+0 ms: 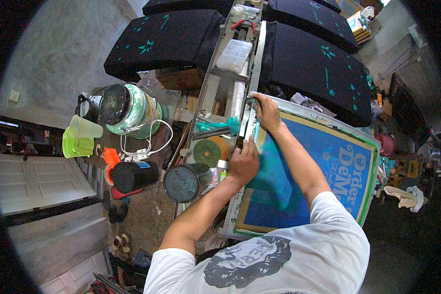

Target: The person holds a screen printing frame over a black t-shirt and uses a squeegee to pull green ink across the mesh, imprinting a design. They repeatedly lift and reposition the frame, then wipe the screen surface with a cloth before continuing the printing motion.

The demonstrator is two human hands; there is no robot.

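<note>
A printing screen (304,164) with blue mesh, a tan taped border and a metal frame lies under my arms. Dark green ink is smeared over the left part of its mesh. Along the screen's left side runs a narrow, pale, green-stained bar (250,122). The fingers of my right hand (268,112) are closed round the bar's far end. Nearer to me, my left hand (243,164) has its fingers bent and pressed together at the near end. Its palm side is hidden, as is part of the bar.
A metal rail (215,93) leads away between black padded boards (164,41) bearing green prints. Left of it stand a green-smeared bucket (147,110), a dark-lidded tub (183,183), a black container (132,177) and green cups (78,142). A tape roll (207,152) lies beside my left hand.
</note>
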